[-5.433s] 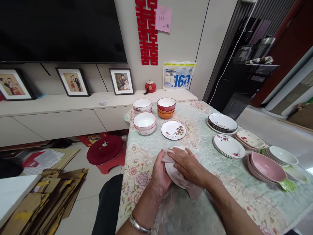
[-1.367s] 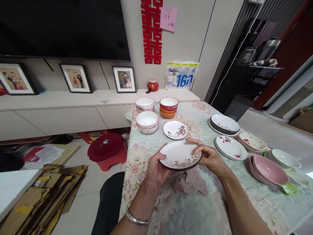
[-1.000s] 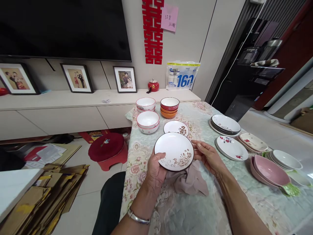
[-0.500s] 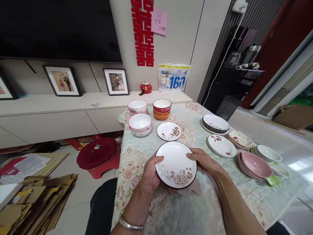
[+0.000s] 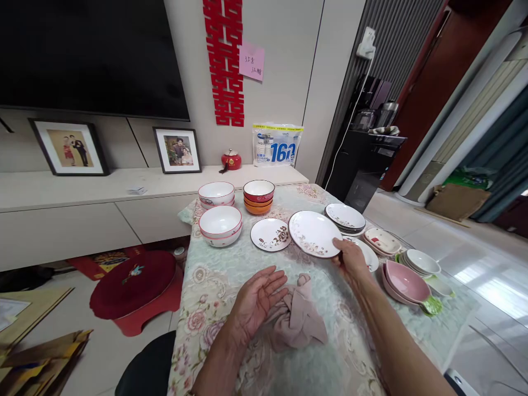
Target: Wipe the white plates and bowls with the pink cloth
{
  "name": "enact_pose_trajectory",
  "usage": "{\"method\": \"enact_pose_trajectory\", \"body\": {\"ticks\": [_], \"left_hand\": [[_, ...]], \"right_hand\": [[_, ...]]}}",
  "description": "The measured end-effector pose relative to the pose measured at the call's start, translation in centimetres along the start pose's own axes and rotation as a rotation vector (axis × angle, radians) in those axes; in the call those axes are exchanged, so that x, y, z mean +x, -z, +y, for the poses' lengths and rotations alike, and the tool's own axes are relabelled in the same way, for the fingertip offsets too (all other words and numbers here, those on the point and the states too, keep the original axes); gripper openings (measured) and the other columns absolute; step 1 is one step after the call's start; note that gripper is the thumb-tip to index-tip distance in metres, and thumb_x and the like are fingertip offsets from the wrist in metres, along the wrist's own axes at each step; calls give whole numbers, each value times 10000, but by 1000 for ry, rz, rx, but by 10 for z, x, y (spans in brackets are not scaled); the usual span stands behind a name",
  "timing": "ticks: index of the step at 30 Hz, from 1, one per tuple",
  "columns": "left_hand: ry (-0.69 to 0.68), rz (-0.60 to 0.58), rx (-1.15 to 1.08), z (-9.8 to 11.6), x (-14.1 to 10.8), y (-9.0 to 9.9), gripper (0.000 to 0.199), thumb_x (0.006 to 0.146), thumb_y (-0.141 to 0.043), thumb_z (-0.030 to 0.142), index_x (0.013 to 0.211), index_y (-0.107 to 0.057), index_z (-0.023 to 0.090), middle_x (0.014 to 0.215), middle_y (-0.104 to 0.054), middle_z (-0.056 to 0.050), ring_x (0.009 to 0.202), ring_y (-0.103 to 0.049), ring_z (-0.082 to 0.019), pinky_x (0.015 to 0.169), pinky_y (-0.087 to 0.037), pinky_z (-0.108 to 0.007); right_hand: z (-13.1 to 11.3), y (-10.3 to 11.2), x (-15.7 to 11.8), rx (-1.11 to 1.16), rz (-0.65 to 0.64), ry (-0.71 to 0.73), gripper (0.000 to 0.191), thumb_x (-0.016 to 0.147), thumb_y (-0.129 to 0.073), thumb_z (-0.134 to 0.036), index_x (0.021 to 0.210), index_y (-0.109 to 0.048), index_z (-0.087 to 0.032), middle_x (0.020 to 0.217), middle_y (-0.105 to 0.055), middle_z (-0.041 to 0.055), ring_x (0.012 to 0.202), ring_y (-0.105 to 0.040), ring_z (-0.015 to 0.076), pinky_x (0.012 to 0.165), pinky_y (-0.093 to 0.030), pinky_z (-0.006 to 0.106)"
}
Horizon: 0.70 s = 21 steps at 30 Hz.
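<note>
My right hand [image 5: 350, 257] grips the near right edge of a white plate [image 5: 314, 234] with a dark rim and brown flowers, thumb on top. The plate is held above the table, slightly tilted. My left hand [image 5: 262, 297] is open, palm up, fingers spread, beside a crumpled pinkish-beige cloth [image 5: 299, 318] on the tablecloth. A smaller plate [image 5: 270, 235] with brown flowers lies just left of the held plate. To the right is a stack of dark-rimmed plates [image 5: 345, 215]; another white plate [image 5: 365, 254] is partly hidden behind my right hand.
White bowls [image 5: 221, 223] and a red bowl [image 5: 259, 190] on orange ones stand at the back left. On the right are rectangular dishes [image 5: 383, 241], small white bowls [image 5: 423, 260] and pink bowls [image 5: 408, 280]. A red stool [image 5: 134, 291] stands left of the table [image 5: 214, 319].
My left hand has let go of the plate and opened. My right hand has carried the plate forward and right, uncovering the cloth. The view has turned to the right.
</note>
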<state>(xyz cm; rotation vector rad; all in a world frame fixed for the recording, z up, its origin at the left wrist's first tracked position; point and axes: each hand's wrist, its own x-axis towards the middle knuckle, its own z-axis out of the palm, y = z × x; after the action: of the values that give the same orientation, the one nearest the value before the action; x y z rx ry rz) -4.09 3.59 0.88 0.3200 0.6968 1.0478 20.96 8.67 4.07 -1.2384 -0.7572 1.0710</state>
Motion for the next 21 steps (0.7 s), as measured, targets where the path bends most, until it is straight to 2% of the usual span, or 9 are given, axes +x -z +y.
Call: {"method": "enact_pose_trajectory", "body": {"ticks": [6,10,13,15,17,18,21], "left_hand": [[-11,-3,29,-1,1,-2,223,780,-608,87,1001,-639,93,1053,-702,-208,976,-693,-285,942,-506,-463],[-16,-8,53,-2,4,-1,250,785,-613,89,1035,-619,93,1045,-711,-191,954,-699,-272,944,-508,-458],[-11,-5,70,-2,5,-2,254,783,-619,91,1037,-612,90,1047,-711,-192,951,-699,-272,937,-515,-441],[-12,-3,79,-2,5,-2,248,785,-620,96,1033,-612,96,1045,-712,-187,944,-701,-268,926,-522,-428],[-6,1,88,-2,5,-3,243,785,-623,98,1027,-614,104,1044,-714,-181,932,-704,-261,918,-528,-418],[-1,3,91,-2,5,-4,241,784,-623,98,1025,-614,106,1045,-714,-180,927,-706,-258,915,-529,-415],[6,9,94,-2,5,-5,249,785,-624,101,1033,-609,101,1053,-710,-188,913,-709,-252,902,-535,-406]], "right_hand": [[-43,36,51,-38,409,57,238,662,-632,-131,661,-408,-209,420,-426,-74,325,-382,64,282,-260,174],[-56,52,77,-84,574,11,187,715,-628,-105,701,-460,-187,449,-413,-70,359,-401,84,290,-266,191],[-56,60,90,-107,615,-52,93,809,-636,-162,854,-567,-117,649,-576,20,514,-533,122,399,-426,229],[-53,63,95,-117,615,-98,235,882,-612,-265,1055,-591,-108,940,-641,81,757,-626,165,615,-546,310],[-50,66,99,-125,608,-139,335,919,-574,-339,1195,-560,-151,1162,-599,86,968,-618,198,807,-544,395],[-49,68,101,-128,604,-155,354,924,-565,-354,1223,-549,-166,1210,-580,85,1017,-604,207,849,-531,417],[-45,73,105,-141,590,-185,352,921,-567,-354,1221,-553,-171,1218,-578,92,1027,-600,214,851,-530,423]]}}
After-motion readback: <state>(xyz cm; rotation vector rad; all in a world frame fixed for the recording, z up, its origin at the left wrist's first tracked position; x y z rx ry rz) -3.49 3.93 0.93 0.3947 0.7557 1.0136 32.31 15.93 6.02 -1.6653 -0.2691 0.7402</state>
